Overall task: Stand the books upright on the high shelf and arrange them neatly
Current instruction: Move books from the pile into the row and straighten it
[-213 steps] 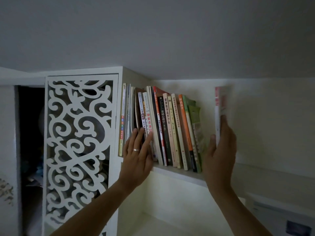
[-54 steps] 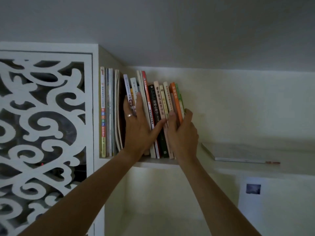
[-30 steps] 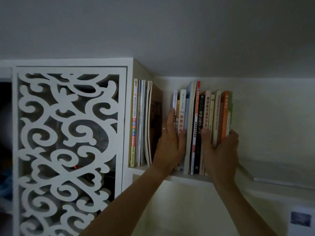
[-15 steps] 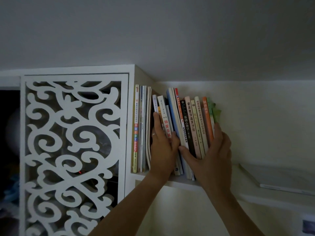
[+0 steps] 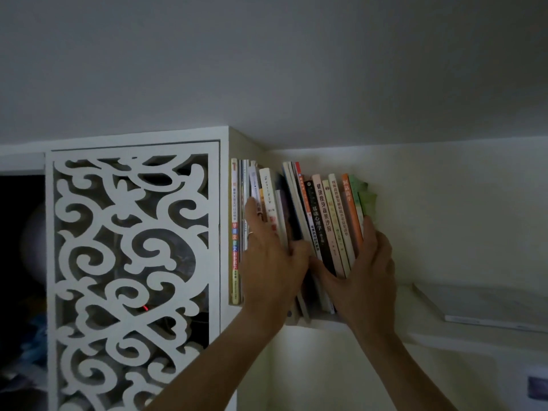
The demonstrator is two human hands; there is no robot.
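Note:
A row of several books (image 5: 323, 221) stands on the high white shelf (image 5: 415, 336), spines out, leaning left towards the cabinet side. My left hand (image 5: 271, 271), a ring on one finger, lies flat against the spines of the left books, fingers pointing up. My right hand (image 5: 366, 277) clasps the right end of the row, thumb under the dark spines and fingers round the orange and green books (image 5: 360, 200). A tall thin book (image 5: 235, 229) stands upright against the cabinet wall. One book (image 5: 486, 310) lies flat on the shelf further right.
A white cabinet door with cut-out scroll pattern (image 5: 133, 277) fills the left, with a dark opening (image 5: 20, 262) beside it. The ceiling sits close above the books. Below the shelf is a pale recess (image 5: 311, 372).
The book row has shifted left and tilted from near upright to leaning left. Both hands stay on the spines, the left one now spread higher on the left books.

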